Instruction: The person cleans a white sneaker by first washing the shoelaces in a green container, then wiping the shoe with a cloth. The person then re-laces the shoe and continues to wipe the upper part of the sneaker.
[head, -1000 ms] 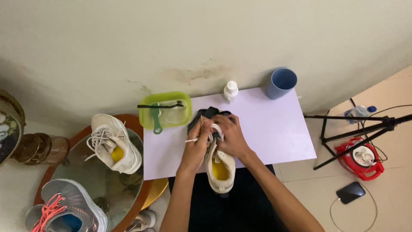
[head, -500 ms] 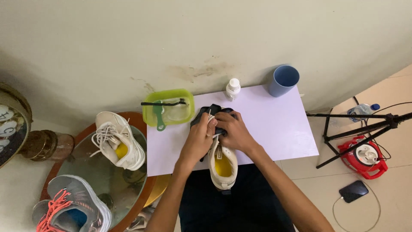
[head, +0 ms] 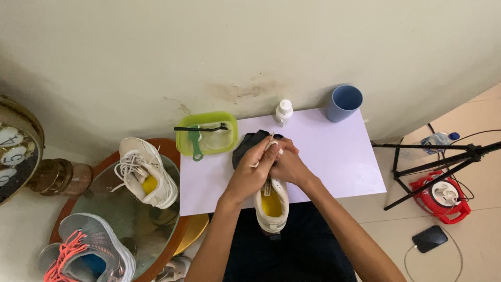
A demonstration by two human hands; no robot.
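Observation:
A white sneaker (head: 272, 206) with a yellow insole lies heel toward me on the front edge of a white board (head: 334, 156). My left hand (head: 252, 169) pinches a white shoelace (head: 271, 142) above the shoe's front. My right hand (head: 288, 166) is closed over the front of the sneaker, touching the left hand. A dark cloth (head: 244, 145) lies under the hands.
A green tub (head: 206, 133) with brushes, a small white bottle (head: 284, 112) and a blue cup (head: 343, 102) stand along the board's far edge. Left is a round glass table (head: 125, 219) bearing another white sneaker (head: 147, 171) and a grey sneaker (head: 88, 250). A tripod (head: 438, 156), red reel and phone (head: 429, 238) are on the right.
The view has shifted slightly. My left hand has risen a little, pulling the lace end up over the shoe's front; my right hand stays on the sneaker.

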